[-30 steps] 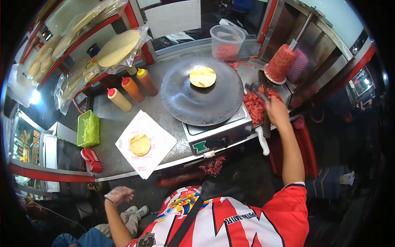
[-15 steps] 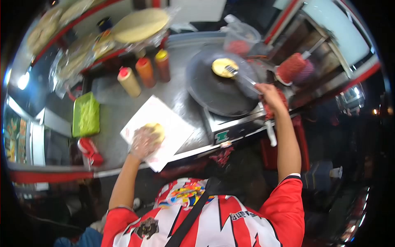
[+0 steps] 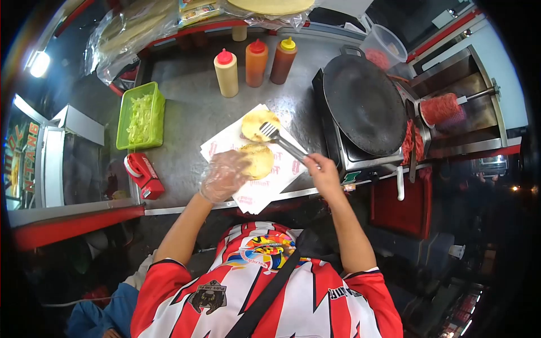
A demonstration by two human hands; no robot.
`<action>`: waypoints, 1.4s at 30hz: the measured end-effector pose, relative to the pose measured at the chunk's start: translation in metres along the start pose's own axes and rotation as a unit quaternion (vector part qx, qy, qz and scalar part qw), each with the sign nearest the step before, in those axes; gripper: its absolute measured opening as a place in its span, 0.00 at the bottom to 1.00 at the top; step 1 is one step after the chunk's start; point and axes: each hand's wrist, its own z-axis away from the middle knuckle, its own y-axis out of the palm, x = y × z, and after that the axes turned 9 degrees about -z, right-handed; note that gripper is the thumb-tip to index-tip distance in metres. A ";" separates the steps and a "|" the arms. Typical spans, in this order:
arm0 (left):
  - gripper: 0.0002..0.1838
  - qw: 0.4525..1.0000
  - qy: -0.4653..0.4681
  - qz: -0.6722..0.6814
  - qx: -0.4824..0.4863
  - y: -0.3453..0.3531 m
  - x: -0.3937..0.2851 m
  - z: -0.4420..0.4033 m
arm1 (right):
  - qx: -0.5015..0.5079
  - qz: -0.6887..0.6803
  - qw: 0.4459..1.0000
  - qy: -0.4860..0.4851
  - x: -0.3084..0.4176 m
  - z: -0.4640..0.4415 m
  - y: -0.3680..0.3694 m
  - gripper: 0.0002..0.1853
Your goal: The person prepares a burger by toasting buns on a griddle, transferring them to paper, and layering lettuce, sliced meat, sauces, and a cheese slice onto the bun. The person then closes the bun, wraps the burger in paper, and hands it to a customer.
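Observation:
On the printed white paper sheets [image 3: 244, 198] lie two toasted bun halves, one nearer my body and one farther away. My left hand [image 3: 224, 176], in a clear plastic glove, rests its stretched fingers on the left edge of the near bun half [image 3: 260, 163]. My right hand [image 3: 325, 176] is closed around the handle of a slotted spatula [image 3: 288, 146]. The spatula's head lies over the right side of the far bun half [image 3: 256, 125]. The undersides of both halves are hidden.
A black griddle pan [image 3: 363, 104] sits on the stove at right, beside a meat spit [image 3: 440, 109] and a knife [image 3: 413, 152]. Three sauce bottles [image 3: 256, 63] stand behind the paper. At left are a green lettuce tub [image 3: 160, 115] and a red-and-white device [image 3: 144, 176].
The spatula and the second bun half have moved left from the pan onto the paper. My left hand still touches the first half. The camera view has shifted.

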 end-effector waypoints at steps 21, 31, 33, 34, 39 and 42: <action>0.36 0.972 -0.010 -0.100 0.214 -0.015 0.010 -0.093 | 0.004 0.056 0.998 0.013 -0.033 0.077 -0.031 0.17; 0.31 0.982 0.012 -0.079 0.172 -0.009 0.019 -0.075 | 0.056 0.041 0.997 0.015 -0.011 0.080 -0.038 0.16; 0.27 0.995 -0.035 -0.069 0.062 -0.047 0.028 -0.071 | 0.039 0.039 0.998 0.015 -0.012 0.084 -0.048 0.15; 0.27 0.993 -0.104 -0.059 0.015 -0.079 0.043 -0.064 | 0.022 -0.006 0.999 0.028 -0.032 0.088 -0.054 0.15; 0.24 0.920 -0.372 -0.118 0.017 -0.190 0.218 -0.040 | 0.009 -0.070 0.996 0.059 -0.033 0.097 -0.068 0.15; 0.22 0.935 -0.270 -0.203 0.110 -0.151 0.295 -0.011 | 0.031 -0.074 0.996 0.032 -0.029 0.099 -0.059 0.16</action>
